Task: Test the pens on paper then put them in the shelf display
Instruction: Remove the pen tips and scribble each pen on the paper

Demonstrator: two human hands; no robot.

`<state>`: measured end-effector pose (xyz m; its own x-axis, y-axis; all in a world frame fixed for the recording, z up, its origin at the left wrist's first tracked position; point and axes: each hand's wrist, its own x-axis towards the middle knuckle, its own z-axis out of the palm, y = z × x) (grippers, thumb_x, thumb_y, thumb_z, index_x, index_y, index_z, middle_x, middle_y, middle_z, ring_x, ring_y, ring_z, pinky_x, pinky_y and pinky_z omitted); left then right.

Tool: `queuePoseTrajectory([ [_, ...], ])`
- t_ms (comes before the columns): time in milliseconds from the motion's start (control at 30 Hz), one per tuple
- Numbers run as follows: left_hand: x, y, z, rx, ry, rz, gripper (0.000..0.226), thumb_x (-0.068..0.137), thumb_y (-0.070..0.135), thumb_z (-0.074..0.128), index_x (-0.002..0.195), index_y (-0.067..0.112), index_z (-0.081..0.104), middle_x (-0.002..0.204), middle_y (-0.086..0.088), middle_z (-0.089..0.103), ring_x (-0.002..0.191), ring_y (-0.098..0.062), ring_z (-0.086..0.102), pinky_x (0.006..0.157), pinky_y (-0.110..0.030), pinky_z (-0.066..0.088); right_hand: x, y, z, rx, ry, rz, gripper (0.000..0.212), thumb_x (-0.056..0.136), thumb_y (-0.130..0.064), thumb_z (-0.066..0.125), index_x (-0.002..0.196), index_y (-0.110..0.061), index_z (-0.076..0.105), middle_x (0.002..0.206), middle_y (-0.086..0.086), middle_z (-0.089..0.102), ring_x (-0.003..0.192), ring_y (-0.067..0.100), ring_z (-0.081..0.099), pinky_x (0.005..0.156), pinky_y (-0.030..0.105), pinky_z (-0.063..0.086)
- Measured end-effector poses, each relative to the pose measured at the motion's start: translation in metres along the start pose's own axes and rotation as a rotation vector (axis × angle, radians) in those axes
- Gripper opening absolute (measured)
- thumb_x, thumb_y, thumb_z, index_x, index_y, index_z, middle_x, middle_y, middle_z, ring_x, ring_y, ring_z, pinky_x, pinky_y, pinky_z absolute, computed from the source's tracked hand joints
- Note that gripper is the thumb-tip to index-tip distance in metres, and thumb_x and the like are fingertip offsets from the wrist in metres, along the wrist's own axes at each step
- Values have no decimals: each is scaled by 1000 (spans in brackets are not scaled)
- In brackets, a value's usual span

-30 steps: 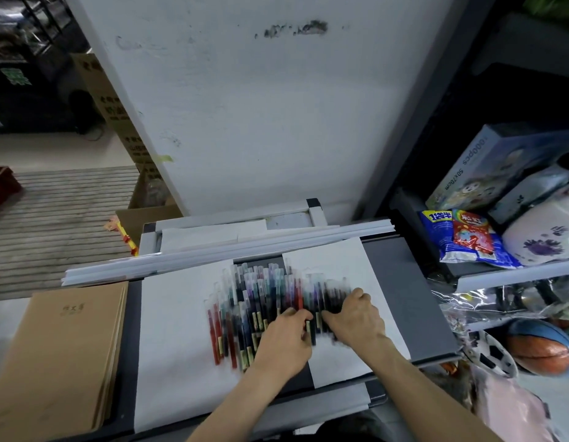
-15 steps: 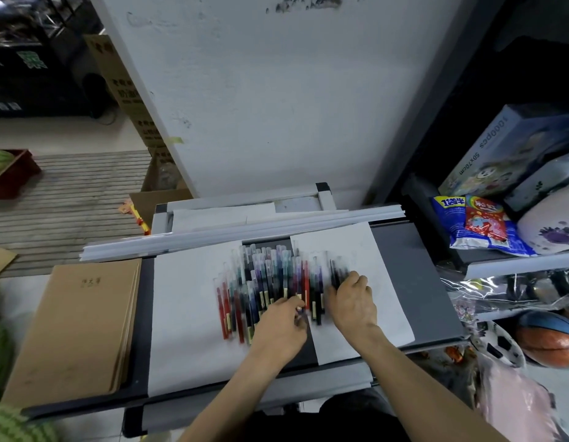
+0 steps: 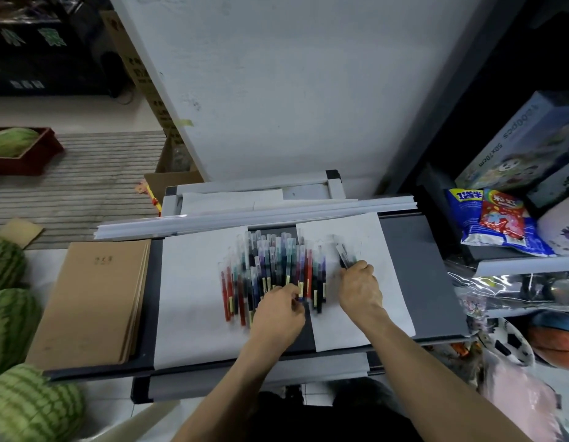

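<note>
Head view, looking down. Heap of coloured pens (image 3: pixel 270 269) on the grey board (image 3: pixel 426 266), mostly side by side, caps pointing away, red ones at the left edge of the heap, purple, teal and dark ones in the middle; lies across the dark gap between two white sheets, overlapping both. Left paper sheet (image 3: pixel 187 282) under the red pens; right paper sheet (image 3: pixel 379 237) under the right hand. Right hand (image 3: pixel 359 287): fingers curled round the near end of a single dark pen (image 3: pixel 343 255), held apart from the heap, slanted up and to the left over the right paper sheet. Left hand (image 3: pixel 278 314): fingers bent down onto the near ends of the middle pens, blurred; cannot tell whether a pen is gripped or only touched. Bundle of long white strips (image 3: pixel 254 215) along the far edge of the board. Stack of brown notebooks (image 3: pixel 88 301) just beside the left paper sheet. Striped watermelons (image 3: pixel 5 266) at far left on the floor; another in a red crate (image 3: pixel 31 157). On the right, shelves with a blue snack bag (image 3: pixel 468 218), a puzzle box (image 3: pixel 525 148), a football (image 3: pixel 506 342) and a basketball (image 3: pixel 557 342) below.
</note>
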<state>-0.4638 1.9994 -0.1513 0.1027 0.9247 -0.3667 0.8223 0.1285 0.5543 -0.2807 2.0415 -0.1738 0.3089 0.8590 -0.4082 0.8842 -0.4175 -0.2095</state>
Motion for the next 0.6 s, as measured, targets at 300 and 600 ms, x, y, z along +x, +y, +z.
queuePoseTrajectory([
  [300,9,46,11,-94,161,-163,48,95,23,64,140,12,50,125,-6,53,106,-25,57,84,-33,45,10,15,0,176,-23,-14,37,109,-21,42,131,9,40,130,26,54,109,42,64,87,45,53],
  [600,32,80,47,115,228,-285,72,96,37,69,147,1,33,143,-18,40,132,-36,45,109,-42,44,16,41,-10,511,-97,-87,34,110,-37,41,108,-4,48,106,16,58,91,32,55,79,42,46],
])
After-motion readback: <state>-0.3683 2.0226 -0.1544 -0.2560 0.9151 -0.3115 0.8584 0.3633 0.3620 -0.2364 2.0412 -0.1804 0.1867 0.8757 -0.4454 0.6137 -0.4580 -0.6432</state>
